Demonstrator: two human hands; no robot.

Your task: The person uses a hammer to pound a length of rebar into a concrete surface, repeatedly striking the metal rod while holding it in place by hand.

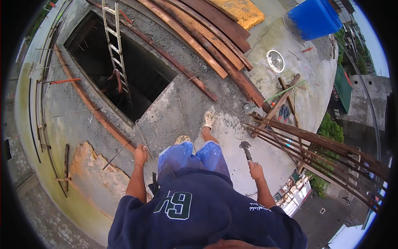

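Observation:
My right hand (pixel 256 170) is wrapped around the handle of a hammer (pixel 247 151), its metal head pointing away from me over the concrete. On the left, my left hand (pixel 141 154) is closed, and what it holds, if anything, is too small to make out. A thin bent metal rod (pixel 144 135) passes close to its fingers. Just beyond that hand lies the near end of a long curved wooden board (pixel 94 108), with a short dark metal bar (pixel 115 157) crossing near it.
Ahead left, a large opening (pixel 145 81) drops into darkness, with a ladder (pixel 115 50) and a person's arm (pixel 119 81) inside. Long planks (pixel 199 45) lie ahead. Rusty steel bars (pixel 315 141) stretch right. A blue drum (pixel 314 20) and white lid (pixel 275 61) are far right.

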